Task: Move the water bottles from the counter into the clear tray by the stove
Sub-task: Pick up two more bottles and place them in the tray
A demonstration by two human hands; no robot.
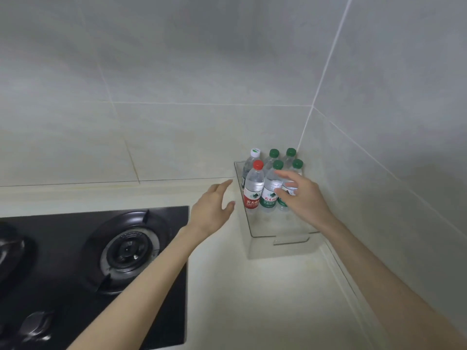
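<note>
6 clear ribbed plastic bottles (254, 190) stand upright in the clear rectangular tray (278, 239), which sits in the tiled corner of the pale bench (252, 299). The right hand (300, 195) hovers open before them, fingers spread, holding nothing. The left hand (211, 208), open and empty, is just beside the tray's left wall, near the glossy black stove (126, 248).

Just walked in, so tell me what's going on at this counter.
A person is loading water bottles into a clear tray in the corner beside the stove. Six bottles stand upright in it: four green-capped, one red-capped, one white-capped. Both hands are open and empty: the right hand by the front bottles, the left hand just outside the tray.
</note>
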